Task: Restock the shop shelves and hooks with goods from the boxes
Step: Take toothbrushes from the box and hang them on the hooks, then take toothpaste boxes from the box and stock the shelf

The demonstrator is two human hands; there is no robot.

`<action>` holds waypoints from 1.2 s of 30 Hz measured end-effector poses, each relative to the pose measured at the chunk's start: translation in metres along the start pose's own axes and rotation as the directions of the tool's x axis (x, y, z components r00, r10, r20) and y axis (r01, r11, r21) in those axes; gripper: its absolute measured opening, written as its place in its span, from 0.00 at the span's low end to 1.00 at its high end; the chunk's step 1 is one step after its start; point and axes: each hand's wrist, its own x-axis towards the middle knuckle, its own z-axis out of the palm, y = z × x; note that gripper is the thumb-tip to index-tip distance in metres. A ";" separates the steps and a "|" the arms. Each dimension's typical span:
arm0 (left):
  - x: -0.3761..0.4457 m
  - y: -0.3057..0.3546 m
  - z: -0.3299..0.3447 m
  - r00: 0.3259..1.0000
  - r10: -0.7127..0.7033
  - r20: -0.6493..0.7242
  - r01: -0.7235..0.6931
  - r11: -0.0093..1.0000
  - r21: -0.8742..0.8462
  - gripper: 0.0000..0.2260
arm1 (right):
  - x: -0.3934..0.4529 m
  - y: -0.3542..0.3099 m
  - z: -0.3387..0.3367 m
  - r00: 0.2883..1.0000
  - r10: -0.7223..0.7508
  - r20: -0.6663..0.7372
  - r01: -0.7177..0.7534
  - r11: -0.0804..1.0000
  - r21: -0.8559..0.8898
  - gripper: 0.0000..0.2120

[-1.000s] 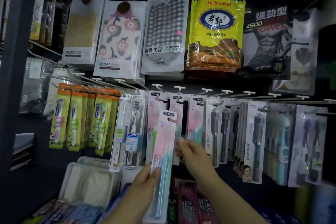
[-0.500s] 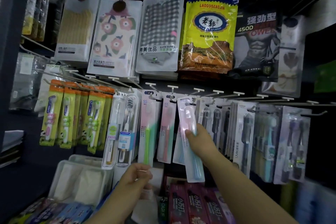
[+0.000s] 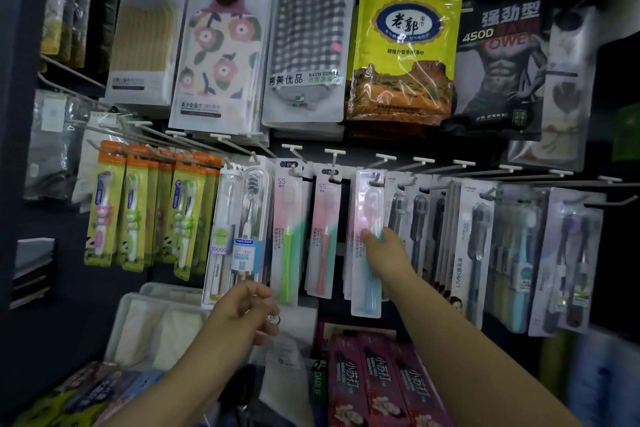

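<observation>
Two hands up at the hook wall. Right hand (image 3: 384, 248) pinches a flat glossy blister-pack toothbrush (image 3: 367, 239) (pink card, blue handle), its top slot at a thin wire hook (image 3: 375, 180) beside matching packs. Left hand (image 3: 244, 310) hangs below, fingers loosely curled, holding nothing.

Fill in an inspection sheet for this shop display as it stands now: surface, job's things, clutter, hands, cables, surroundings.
Surface: hook rail with white pegs, packs hanging in rows.
Job's things: pink toothbrush pack with a blue brush hangs at a peg; whether fully seated cannot be told.
Clutter: toothpaste boxes and a white tray below.
Hands: right hand holds the pink pack; left hand loosely curled, holding nothing.
Cables: nothing seen.
Surroundings: bath towel packs hang above; children's toothbrushes to the left; dim lighting.
</observation>
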 end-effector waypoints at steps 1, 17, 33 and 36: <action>-0.001 0.000 -0.001 1.000 -0.001 -0.008 0.001 1.000 -0.003 0.04 | 0.001 0.001 0.001 1.000 0.010 -0.001 -0.010 1.000 0.001 0.26; -0.019 -0.032 -0.037 0.994 -0.063 -0.087 0.066 0.997 0.033 0.04 | -0.009 0.057 0.019 0.988 0.152 0.043 -0.145 0.981 -0.128 0.25; -0.209 -0.142 -0.218 0.890 -0.171 -0.424 0.269 0.946 0.184 0.10 | -0.274 0.102 0.117 0.931 -0.088 0.353 0.050 0.992 0.117 0.09; -0.277 -0.172 -0.255 0.783 -0.284 -0.553 0.418 0.899 0.129 0.11 | -0.339 0.141 0.175 0.783 0.031 0.621 -0.077 0.996 0.046 0.09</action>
